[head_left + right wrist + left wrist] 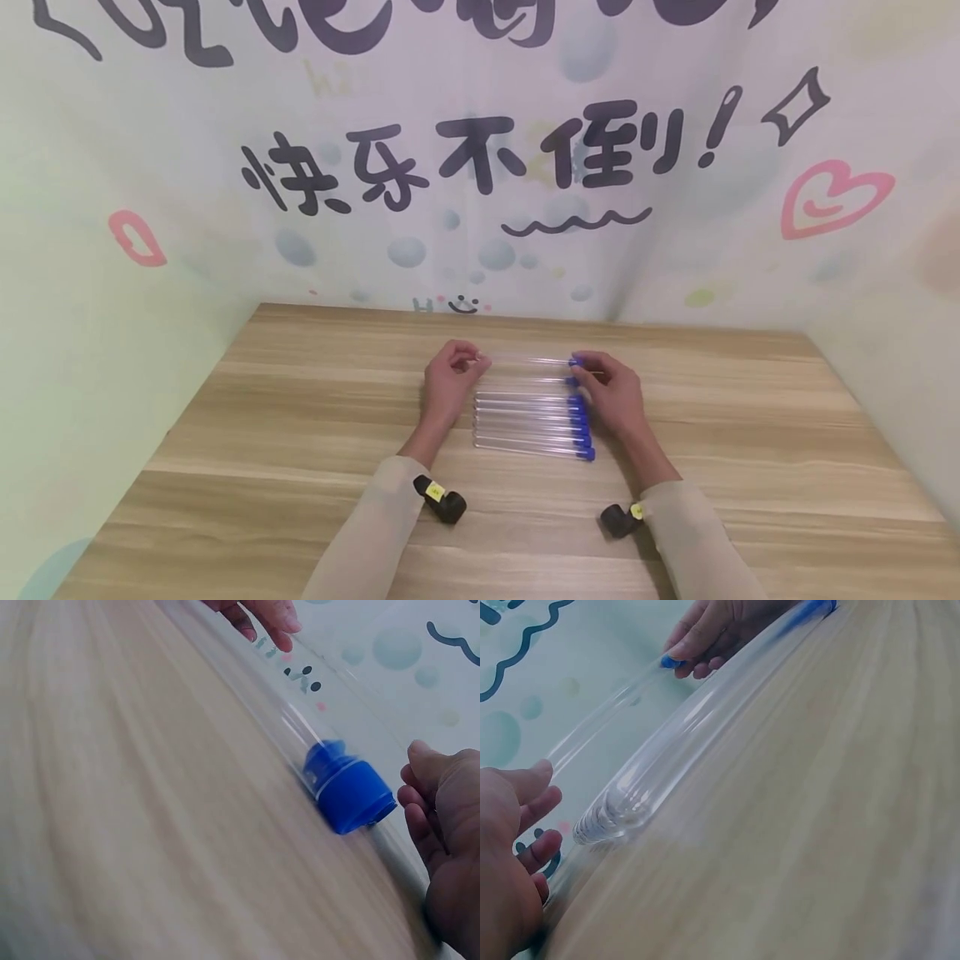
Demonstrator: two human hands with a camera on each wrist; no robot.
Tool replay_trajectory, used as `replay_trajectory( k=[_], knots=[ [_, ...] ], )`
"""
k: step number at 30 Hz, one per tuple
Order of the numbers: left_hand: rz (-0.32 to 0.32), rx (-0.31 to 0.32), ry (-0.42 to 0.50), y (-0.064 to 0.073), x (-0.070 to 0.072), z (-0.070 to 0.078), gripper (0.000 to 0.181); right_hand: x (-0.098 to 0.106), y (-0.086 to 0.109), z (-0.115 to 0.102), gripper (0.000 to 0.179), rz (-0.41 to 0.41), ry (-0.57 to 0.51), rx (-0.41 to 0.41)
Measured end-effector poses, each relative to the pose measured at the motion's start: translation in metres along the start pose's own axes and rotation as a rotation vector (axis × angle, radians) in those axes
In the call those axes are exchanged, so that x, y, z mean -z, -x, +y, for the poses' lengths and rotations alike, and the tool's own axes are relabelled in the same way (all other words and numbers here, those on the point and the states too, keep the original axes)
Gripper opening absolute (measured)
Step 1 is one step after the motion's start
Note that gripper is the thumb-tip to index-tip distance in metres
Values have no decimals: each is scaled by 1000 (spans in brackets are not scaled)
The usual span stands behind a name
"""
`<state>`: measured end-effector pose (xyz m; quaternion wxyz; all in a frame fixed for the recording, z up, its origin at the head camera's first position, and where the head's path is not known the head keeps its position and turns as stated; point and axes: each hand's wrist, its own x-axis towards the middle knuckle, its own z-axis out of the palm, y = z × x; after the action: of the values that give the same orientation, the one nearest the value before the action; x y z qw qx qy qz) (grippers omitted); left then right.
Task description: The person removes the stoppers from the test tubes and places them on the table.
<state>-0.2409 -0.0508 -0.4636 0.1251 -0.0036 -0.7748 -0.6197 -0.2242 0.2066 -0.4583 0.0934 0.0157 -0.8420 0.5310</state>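
Note:
Between my two hands is a clear test tube with a blue cap, held crosswise beyond a row of similar tubes. My left hand pinches its plain end between thumb and finger. At the capped end, my right hand pinches with thumb and fingers, partly hiding the cap. Several more clear test tubes lie side by side on the table nearer to me, their blue caps all to the right. One tube lies slightly apart, at the far side of that row.
The wood-grain table reaches back to a printed wall sheet with large dark lettering. Walls also stand at the left and right. A black wrist camera is on the left sleeve, another black camera on the right.

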Motion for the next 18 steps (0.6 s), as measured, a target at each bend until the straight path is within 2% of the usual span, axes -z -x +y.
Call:
replay_trajectory(
  k=[3,9,18],
  knots=[
    [-3,-21,-3,0,0,0,23,1,1,-1,31,6,0,0],
    [-36,-10,-71,3,0,-1,16,1,2,-2,34,40,3,-10],
    [-60,-23,-68,5,0,3,13,-1,0,3,30,131,39,-8]
  ],
)
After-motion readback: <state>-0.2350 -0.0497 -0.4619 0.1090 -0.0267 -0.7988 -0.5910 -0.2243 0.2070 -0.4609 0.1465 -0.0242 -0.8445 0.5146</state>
